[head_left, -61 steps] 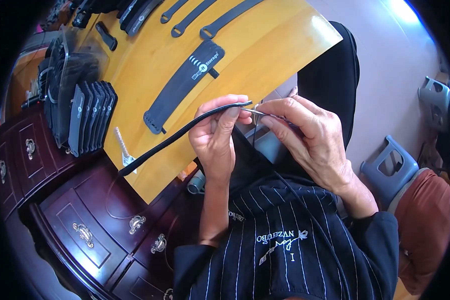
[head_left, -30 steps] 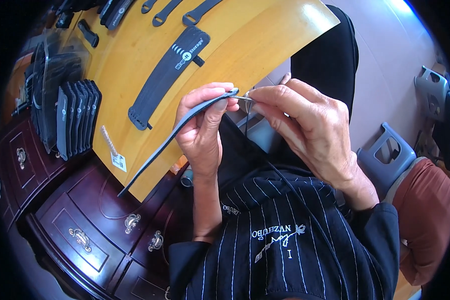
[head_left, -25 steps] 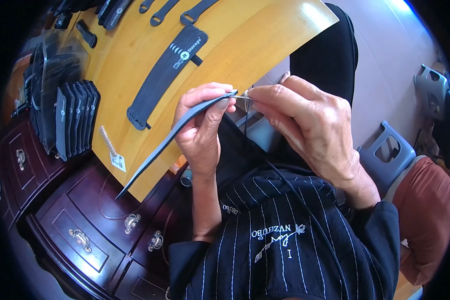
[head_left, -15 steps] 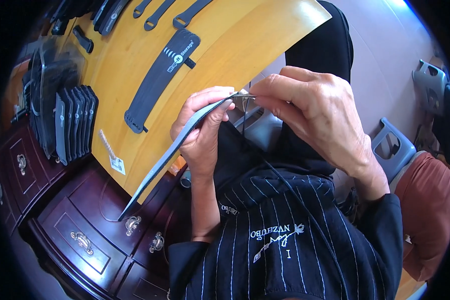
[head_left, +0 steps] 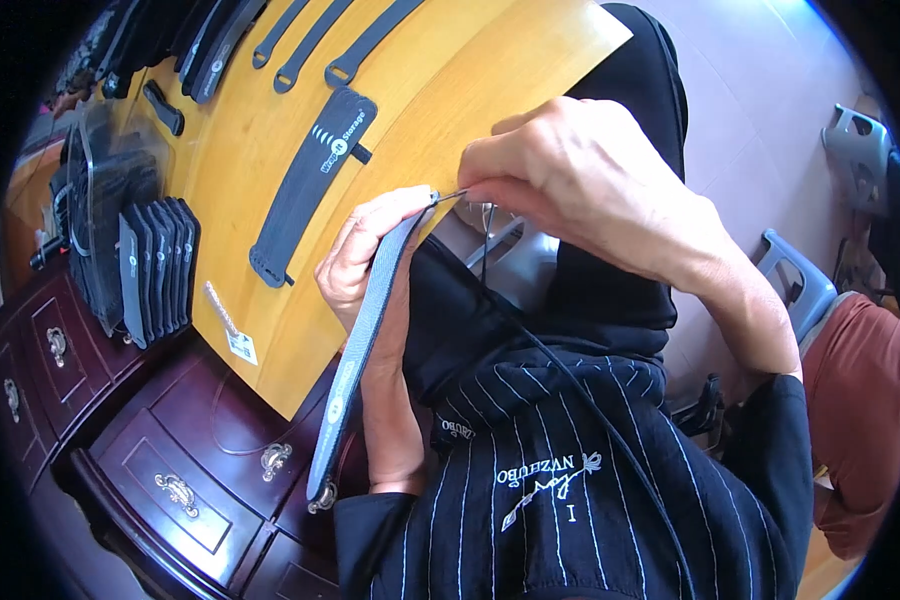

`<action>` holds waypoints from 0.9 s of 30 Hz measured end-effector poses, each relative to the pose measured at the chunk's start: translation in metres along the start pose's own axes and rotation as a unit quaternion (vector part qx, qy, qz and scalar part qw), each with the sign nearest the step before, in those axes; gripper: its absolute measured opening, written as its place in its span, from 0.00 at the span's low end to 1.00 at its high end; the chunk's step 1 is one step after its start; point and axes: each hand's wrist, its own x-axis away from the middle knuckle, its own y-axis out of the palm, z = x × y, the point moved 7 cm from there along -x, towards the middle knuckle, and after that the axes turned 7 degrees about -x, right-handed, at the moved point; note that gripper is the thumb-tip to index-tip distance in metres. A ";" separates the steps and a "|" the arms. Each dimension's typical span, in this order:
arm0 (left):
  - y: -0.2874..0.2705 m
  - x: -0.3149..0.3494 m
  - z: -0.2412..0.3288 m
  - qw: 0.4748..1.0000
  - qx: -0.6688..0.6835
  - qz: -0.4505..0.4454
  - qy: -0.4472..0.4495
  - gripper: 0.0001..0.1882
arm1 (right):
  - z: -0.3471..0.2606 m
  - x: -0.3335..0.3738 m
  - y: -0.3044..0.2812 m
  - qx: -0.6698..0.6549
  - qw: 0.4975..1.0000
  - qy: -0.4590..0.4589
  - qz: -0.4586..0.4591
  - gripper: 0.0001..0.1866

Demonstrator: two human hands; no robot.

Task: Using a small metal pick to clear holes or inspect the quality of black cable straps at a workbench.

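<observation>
My left hand (head_left: 355, 250) is closed around the upper end of a long grey fabric strap (head_left: 375, 315), dark along its edge. From that grip the strap hangs in a curve toward the drawers, a pale printed mark near its lower end. Thumb and fingers of my right hand (head_left: 580, 180) pinch a thin metal tool (head_left: 452, 194), mostly hidden by the hand. Its exposed end meets the strap's tip at my left fingertips; its exact kind cannot be made out. Both hands are raised above my lap, beside the table's edge.
On the wooden table (head_left: 425, 110) lie a stack of dark straps (head_left: 315, 190), several loop-ended straps (head_left: 340, 65) and a small tag (head_left: 240, 347). Bundled straps (head_left: 155, 270) stand at the left above dark drawers (head_left: 185, 490). Plastic stools (head_left: 795, 285) are at the right.
Both hands have shifted left, and the strap's lower end has swung right and down, turning its printed face into view. The right hand still pinches the metal tool at the strap's tip.
</observation>
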 end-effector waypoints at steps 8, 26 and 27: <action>-0.005 0.000 -0.003 0.998 -0.022 0.005 -0.059 0.11 | -0.010 -0.015 -0.003 0.006 1.000 0.007 -0.019 0.05; -0.014 0.004 -0.011 0.993 0.105 0.005 -0.044 0.07 | -0.056 -0.023 0.012 0.139 0.978 -0.153 -0.032 0.04; -0.014 0.006 -0.008 0.994 0.109 0.018 -0.024 0.07 | -0.050 -0.027 0.011 0.125 0.983 -0.114 -0.078 0.03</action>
